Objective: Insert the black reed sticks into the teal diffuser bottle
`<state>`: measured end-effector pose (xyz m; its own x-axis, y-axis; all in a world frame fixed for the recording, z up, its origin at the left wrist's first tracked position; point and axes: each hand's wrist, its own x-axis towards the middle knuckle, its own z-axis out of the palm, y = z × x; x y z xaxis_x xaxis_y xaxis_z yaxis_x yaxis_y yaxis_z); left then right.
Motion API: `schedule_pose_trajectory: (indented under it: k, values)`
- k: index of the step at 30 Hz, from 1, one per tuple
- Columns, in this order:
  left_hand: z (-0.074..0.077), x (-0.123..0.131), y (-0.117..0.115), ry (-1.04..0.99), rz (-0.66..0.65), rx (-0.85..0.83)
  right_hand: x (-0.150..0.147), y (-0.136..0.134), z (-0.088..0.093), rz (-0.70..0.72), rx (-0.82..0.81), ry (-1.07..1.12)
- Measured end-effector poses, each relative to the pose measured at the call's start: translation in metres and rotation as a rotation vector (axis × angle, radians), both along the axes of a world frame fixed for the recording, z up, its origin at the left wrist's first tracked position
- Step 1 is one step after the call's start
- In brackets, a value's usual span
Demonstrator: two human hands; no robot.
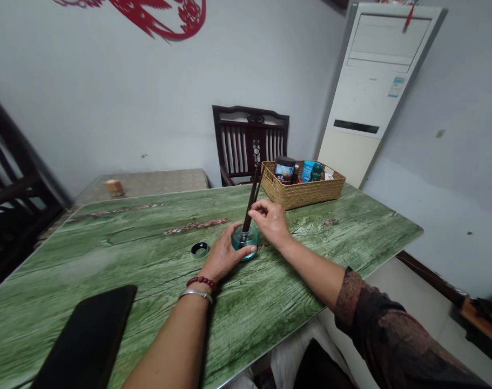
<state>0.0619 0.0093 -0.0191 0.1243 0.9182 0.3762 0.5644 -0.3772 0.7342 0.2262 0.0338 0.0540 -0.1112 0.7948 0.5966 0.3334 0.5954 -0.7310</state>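
Note:
A small teal glass bottle [246, 242] stands on the green wood-grain table [156, 270], with dark sticks [251, 197] rising out of its neck at a slant. My left hand [223, 258] is wrapped round the bottle from the near left side. My right hand [271, 219] is closed in a pinch on the sticks, just right of them above the bottle. A small black round cap [199, 249] lies on the table left of the bottle, apart from both hands.
A woven basket [306, 192] with jars and bottles sits at the table's far right. A dark flat object [87, 340] lies near the front left edge. A dark wooden chair [249, 143] stands behind the table, a white standing air conditioner [371, 86] at the back right.

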Motion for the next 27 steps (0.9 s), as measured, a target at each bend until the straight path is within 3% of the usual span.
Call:
schedule_pose_trajectory:
  k: [7,14,17,27]
  values:
    - [0.003,0.000,-0.003,-0.027,-0.002,0.009,0.016,-0.003,-0.019,-0.050,-0.053,-0.031]
    - [0.005,-0.001,-0.005,-0.053,0.048,-0.040,0.036,0.024,-0.066,-0.142,-0.415,-0.016]
    - [0.007,0.000,-0.007,-0.039,0.078,-0.052,0.034,0.027,-0.081,-0.151,-0.456,-0.031]
    - [0.014,0.001,-0.006,0.015,0.136,-0.130,0.031,0.024,-0.082,-0.129,-0.480,0.028]
